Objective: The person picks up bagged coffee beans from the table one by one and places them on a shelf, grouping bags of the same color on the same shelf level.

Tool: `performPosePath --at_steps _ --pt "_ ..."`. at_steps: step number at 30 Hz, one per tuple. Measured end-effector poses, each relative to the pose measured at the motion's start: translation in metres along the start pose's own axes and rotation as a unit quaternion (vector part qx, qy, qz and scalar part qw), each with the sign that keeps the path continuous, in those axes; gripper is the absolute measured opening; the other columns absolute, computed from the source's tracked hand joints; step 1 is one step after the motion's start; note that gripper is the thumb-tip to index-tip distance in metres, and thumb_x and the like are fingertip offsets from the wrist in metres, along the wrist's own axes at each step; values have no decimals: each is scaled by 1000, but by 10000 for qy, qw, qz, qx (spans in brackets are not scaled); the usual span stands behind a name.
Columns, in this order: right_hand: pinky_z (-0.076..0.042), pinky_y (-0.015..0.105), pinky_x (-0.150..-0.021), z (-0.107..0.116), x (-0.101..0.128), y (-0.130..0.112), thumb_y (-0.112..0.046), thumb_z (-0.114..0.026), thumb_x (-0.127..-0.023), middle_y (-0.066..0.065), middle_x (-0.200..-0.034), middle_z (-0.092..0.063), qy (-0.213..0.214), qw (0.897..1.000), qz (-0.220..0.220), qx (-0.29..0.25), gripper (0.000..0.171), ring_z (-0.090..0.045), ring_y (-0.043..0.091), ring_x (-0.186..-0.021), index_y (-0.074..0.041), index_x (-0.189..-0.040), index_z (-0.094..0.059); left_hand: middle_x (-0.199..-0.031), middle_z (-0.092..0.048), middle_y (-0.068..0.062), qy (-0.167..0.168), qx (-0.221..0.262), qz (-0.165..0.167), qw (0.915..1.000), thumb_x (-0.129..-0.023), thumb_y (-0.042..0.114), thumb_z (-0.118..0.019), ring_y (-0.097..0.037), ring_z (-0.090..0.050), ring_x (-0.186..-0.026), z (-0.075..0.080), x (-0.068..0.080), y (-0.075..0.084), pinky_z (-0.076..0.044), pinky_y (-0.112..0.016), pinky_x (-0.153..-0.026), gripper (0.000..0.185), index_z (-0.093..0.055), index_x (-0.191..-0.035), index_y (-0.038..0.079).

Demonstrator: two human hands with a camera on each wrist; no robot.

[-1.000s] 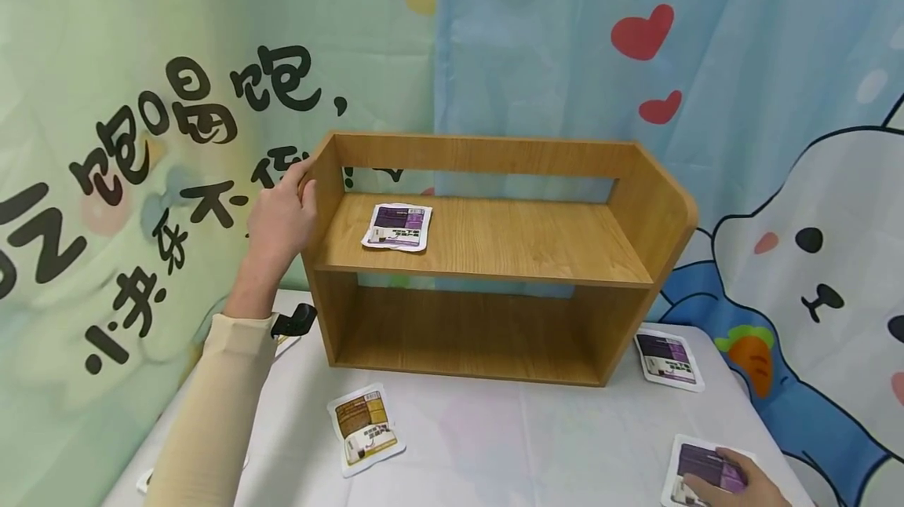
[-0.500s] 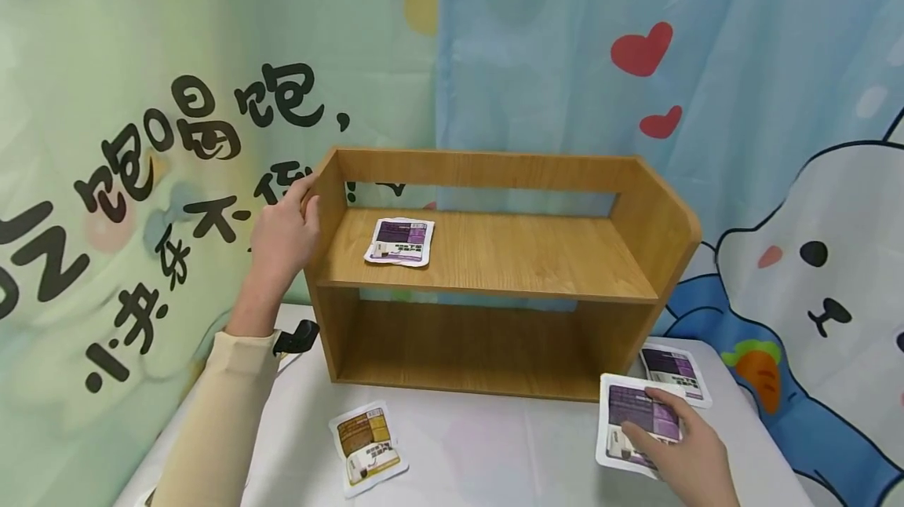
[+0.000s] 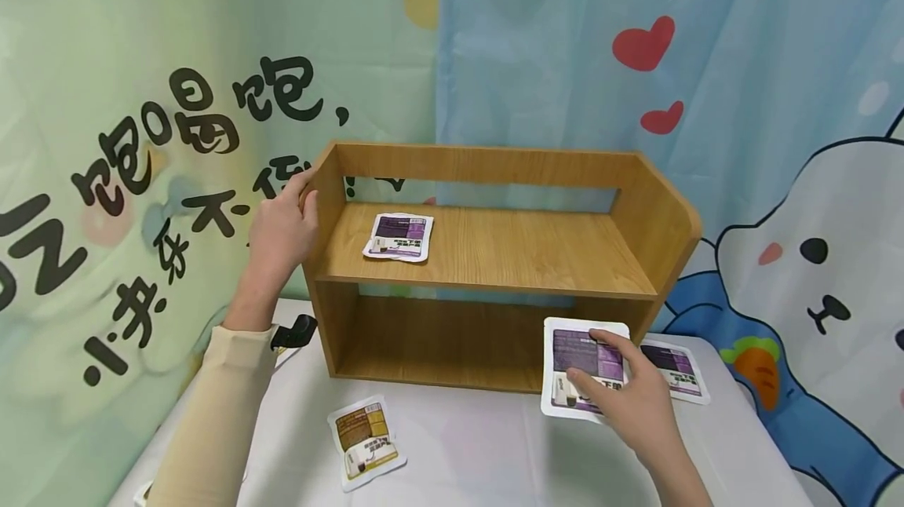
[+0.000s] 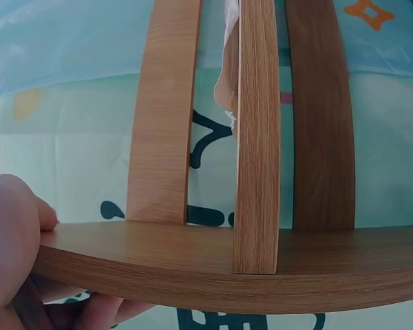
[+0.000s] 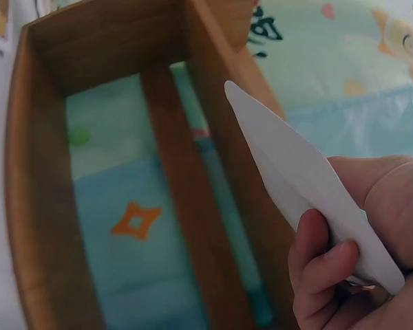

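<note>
My left hand [image 3: 284,228] grips the upper left side panel of a wooden two-tier shelf [image 3: 480,248]; in the left wrist view the thumb lies inside the panel [image 4: 158,258] and fingers curl beneath it. A flat white pouch with a purple label [image 3: 581,366] is pinched in my right hand [image 3: 639,397], raised in front of the shelf's lower right part. The right wrist view shows the pouch's plain white back [image 5: 296,168] with fingers curled against it. On the upper tier, toward the left, lies a stack of similar purple pouches [image 3: 399,237].
A brown-and-yellow pouch [image 3: 366,443] lies on the white table [image 3: 452,444] before the shelf. Another purple pouch [image 3: 676,370] lies by the shelf's right side, partly behind my right hand. Printed curtains [image 3: 537,60] hang behind the shelf.
My right hand has picked the purple pouch up from the table's front right and carried it left and up toward the shelf. The left hand keeps its grip on the side panel.
</note>
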State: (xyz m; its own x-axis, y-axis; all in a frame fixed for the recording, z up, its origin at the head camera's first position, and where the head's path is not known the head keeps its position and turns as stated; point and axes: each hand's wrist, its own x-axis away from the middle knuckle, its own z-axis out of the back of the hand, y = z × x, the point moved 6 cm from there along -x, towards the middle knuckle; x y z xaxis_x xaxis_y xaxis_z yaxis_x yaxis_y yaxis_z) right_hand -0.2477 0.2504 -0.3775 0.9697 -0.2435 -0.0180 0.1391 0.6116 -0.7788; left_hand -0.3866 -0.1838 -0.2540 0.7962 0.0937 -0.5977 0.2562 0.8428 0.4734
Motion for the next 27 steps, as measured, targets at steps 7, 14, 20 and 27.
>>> performPosePath --at_steps 7,14,20,27 --pt "-33 67 -97 1 -11 -39 -41 -77 -82 22 -149 -35 -45 9992 390 -84 76 -37 43 -127 -20 -146 -43 -94 -67 -21 24 -106 57 9999 -103 26 -45 -28 -48 -52 0 1 1 -37 -37 -43 41 -49 -143 17" --pt "-42 56 -93 4 -29 -86 -41 -75 -83 20 -146 -38 -25 9944 1031 -220 74 -41 40 -121 -19 -146 -44 -100 -68 -21 106 -176 76 9998 -102 21 -46 -27 -47 -51 6 1 5 -36 -35 -42 40 -52 -141 13" --pt "-46 45 -87 5 -44 -119 -35 -76 -83 16 -142 -42 -101 9911 1261 -412 70 -43 36 -116 -19 -144 -46 -105 -68 -22 198 -359 367 9985 -101 19 -39 -33 -59 -61 6 -1 9 -39 -40 -44 42 -53 -140 13" --pt "-47 37 -79 -2 -68 -140 -29 -77 -83 14 -131 -48 -232 9886 1391 -525 65 -48 31 -106 -15 -140 -49 -79 -67 -20 833 -470 123 9953 -102 20 -41 -31 -54 -52 0 2 12 -36 -38 -42 38 -57 -136 13"
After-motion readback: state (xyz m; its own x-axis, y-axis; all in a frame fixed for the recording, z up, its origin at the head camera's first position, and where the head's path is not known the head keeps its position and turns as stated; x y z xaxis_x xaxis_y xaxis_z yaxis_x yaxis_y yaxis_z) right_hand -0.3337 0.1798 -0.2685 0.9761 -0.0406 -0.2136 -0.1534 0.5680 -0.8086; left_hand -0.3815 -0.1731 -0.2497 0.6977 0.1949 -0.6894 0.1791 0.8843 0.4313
